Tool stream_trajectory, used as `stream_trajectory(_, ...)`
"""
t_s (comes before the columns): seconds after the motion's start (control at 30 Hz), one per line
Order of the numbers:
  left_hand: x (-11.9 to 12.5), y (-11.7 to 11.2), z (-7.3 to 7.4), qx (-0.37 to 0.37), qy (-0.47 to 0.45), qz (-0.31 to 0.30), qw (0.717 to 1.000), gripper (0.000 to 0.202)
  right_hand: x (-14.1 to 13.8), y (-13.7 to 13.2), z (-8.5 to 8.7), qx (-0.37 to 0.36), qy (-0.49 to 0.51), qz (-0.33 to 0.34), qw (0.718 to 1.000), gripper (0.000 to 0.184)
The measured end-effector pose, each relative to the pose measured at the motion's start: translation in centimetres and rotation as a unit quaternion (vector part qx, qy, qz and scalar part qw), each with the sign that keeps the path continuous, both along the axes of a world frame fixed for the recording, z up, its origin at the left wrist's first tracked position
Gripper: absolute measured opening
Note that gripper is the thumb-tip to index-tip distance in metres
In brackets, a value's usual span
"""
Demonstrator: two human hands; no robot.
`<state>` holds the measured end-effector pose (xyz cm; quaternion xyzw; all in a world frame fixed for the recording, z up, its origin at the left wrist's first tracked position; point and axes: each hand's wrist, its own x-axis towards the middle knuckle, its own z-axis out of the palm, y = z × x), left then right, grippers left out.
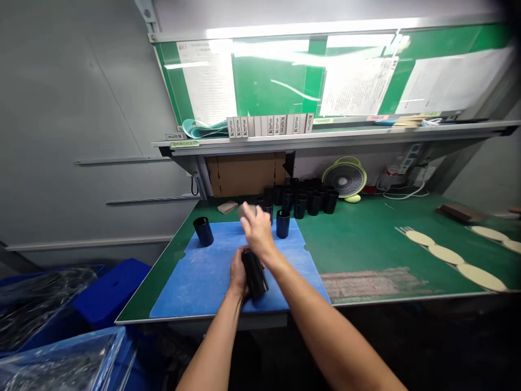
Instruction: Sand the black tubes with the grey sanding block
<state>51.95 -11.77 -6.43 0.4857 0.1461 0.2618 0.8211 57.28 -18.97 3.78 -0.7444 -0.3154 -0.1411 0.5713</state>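
A glossy black cylinder [255, 274] lies tilted in my left hand [238, 273], whose fingers wrap its far side, over the front of a blue mat [195, 290]. Beyond it, my right hand [259, 232] is raised and smeared by motion. A small greyish block [242, 212] shows at its fingertips, apparently in their grip; the blur hides the contact. A black cup [203, 232] stands at the mat's left edge, and another black cup [283, 224] is just right of my right hand. A second pale block [227, 207] rests behind the mat.
Several black cups [314, 202] cluster at the back of the green table [358, 233], beside a small fan [344, 178]. Pale oval discs [445, 253] lie in a row at right. A shelf [285, 137] with small boxes [271, 125] overhangs. Blue bins [109, 293] stand at left.
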Motion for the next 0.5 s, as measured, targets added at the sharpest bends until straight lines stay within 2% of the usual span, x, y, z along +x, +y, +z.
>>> stream_trajectory(0.07, -0.1, -0.3, 0.5, -0.058, -0.007, -0.05, 0.997, 0.035, 2.0, -2.1, 1.9, 0.069, 0.036, 0.012, 0.997, 0.049)
stream_trajectory(0.13, -0.2, -0.6, 0.9, -0.083, -0.012, -0.078, 0.993, 0.036, 1.9, -6.1, 1.4, 0.138, 0.095, 0.022, 0.986, 0.054)
stream_trajectory(0.23, -0.3, -0.6, 1.2, -0.082, -0.011, -0.085, 0.993, 0.037, -0.8, -12.2, -1.9, 0.206, 0.217, 0.05, 0.953, 0.062)
stream_trajectory(0.3, -0.2, -0.6, 1.1, -0.082, -0.012, -0.09, 0.992, 0.042, -3.0, -14.8, -4.3, 0.227, 0.287, 0.075, 0.928, 0.067)
stream_trajectory(0.43, 0.1, -0.5, 1.0, -0.075, -0.015, -0.088, 0.993, 0.053, -6.1, -16.0, -7.4, 0.264, 0.383, 0.095, 0.88, 0.065)
stream_trajectory(0.5, 0.1, -0.6, 1.0, -0.068, -0.013, -0.09, 0.993, 0.055, -7.0, -15.6, -8.2, 0.274, 0.394, 0.081, 0.874, 0.063)
